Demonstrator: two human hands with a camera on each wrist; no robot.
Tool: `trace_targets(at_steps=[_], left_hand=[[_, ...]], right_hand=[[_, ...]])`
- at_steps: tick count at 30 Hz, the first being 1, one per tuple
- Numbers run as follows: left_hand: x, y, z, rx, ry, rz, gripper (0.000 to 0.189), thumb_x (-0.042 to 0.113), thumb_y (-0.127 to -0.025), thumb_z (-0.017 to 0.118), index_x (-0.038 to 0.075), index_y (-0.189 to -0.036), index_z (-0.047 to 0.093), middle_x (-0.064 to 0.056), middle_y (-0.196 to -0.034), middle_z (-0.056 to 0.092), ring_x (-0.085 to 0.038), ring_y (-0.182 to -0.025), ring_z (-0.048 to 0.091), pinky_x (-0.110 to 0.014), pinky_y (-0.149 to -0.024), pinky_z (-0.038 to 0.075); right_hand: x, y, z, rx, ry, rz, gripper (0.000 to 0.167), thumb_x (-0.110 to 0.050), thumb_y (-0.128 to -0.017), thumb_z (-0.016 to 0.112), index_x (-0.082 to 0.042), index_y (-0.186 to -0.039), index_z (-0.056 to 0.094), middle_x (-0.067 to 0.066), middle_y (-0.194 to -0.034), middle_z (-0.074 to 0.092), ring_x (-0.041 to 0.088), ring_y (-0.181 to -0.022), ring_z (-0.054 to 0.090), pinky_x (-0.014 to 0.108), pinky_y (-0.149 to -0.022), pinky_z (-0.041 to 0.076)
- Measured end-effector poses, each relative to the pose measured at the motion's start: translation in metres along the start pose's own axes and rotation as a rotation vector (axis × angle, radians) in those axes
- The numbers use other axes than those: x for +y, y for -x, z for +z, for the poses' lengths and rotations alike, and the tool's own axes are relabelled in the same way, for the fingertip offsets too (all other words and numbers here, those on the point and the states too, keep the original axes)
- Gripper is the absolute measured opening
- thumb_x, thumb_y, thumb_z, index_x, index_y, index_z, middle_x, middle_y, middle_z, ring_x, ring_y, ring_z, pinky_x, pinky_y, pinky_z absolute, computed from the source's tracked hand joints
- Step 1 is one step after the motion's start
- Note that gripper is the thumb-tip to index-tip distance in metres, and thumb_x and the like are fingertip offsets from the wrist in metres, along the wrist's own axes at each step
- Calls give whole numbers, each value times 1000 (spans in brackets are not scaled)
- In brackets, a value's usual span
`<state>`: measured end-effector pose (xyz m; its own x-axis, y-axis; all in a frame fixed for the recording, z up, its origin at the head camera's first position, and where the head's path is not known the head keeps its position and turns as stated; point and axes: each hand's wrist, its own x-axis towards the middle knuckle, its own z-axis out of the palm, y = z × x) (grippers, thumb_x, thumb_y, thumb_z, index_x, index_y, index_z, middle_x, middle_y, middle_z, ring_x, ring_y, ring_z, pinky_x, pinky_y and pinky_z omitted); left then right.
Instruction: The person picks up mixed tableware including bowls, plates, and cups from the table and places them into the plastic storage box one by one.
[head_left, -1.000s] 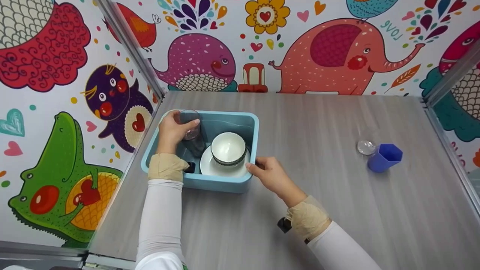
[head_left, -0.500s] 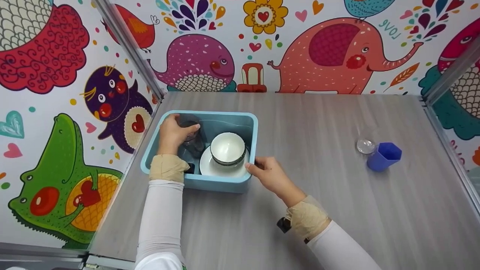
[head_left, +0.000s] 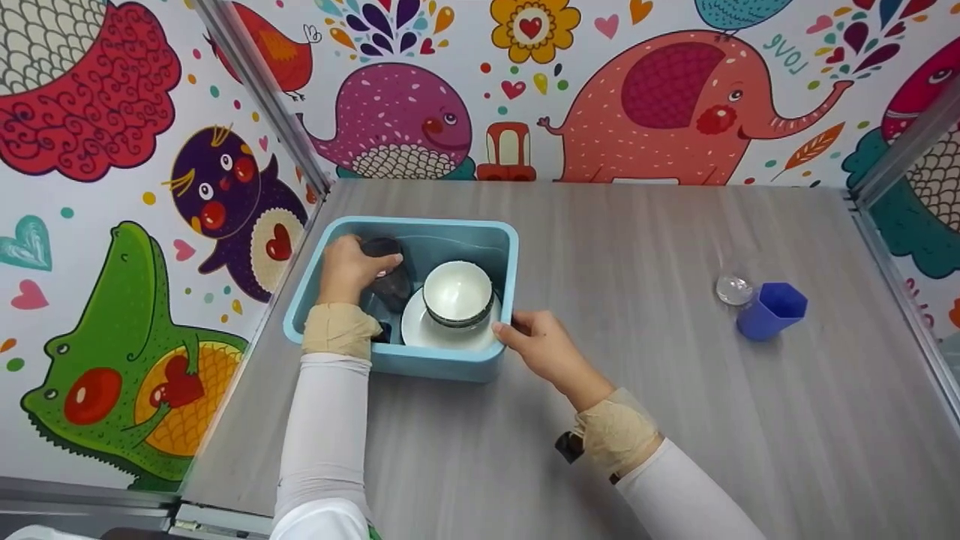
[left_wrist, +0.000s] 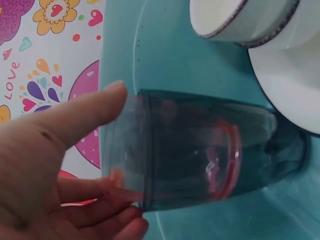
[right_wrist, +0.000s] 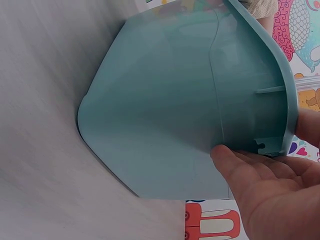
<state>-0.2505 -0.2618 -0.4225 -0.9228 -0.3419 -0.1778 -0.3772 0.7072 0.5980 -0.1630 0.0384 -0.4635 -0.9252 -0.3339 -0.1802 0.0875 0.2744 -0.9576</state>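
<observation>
"One at a time: what's nearest?"
"The right grip (head_left: 551, 349), pinching the rim of the smooth blue bin (head_left: 435, 364) near its front right corner."
"Beyond?"
"Glossy, rounded white bowls (head_left: 457, 292) on a plate (head_left: 417, 331); then the clear tumbler (left_wrist: 125, 147), nested in the tapering smoky tumbler (left_wrist: 260, 145), in the bin's left part."
"Its line?"
"Long axis sloping down from the left grip (head_left: 351, 271), the closer hand, whose thumb and fingers hold the clear one."

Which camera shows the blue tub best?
The head view: nearly the whole blue tub shows, though the left hand hides a bit. The left wrist view shows only some of its inside; the right wrist view, part of its outside.
</observation>
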Motion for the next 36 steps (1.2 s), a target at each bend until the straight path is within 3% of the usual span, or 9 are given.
trace_targets(at_steps=[7,15,24,31,36], left_hand=[[-3,-3,4,-36,-10,-26,80,34,-86,79,-5,-146,44,-24,-150,49,-36,-130,54,-56,-117,36],[-2,-2,4,-43,-25,-18,78,33,-87,78,-7,-145,45,-25,-147,52,-35,-125,55,-54,-116,38],[-1,-3,5,-40,-54,-21,78,36,-85,79,-8,-142,48,-26,-142,55,-33,-117,56,-53,-113,43],[-1,-2,4,-49,-47,-25,76,32,-86,78,-8,-142,47,-26,-142,54,-35,-119,56,-54,-114,41],[-2,-2,3,-44,-51,-9,76,32,-86,78,-9,-142,47,-27,-143,54,-34,-121,55,-53,-114,41]], right_hand=[[1,-1,0,4,7,10,31,-24,-101,63,-3,-123,70,15,-117,73,16,-101,65,41,-95,55],[-1,-2,-1,-12,-2,35,38,-24,-101,63,-1,-131,66,11,-120,73,17,-107,66,44,-100,54],[2,-3,-2,-7,-15,-19,34,-22,-101,63,1,-126,69,11,-116,74,16,-107,66,40,-98,54],[11,-1,-1,13,-73,-42,63,-32,-97,69,2,-146,50,18,-143,59,25,-131,59,45,-107,49],[17,1,-10,88,-45,-9,75,-43,-95,69,5,-148,45,20,-147,54,30,-137,53,46,-109,46]])
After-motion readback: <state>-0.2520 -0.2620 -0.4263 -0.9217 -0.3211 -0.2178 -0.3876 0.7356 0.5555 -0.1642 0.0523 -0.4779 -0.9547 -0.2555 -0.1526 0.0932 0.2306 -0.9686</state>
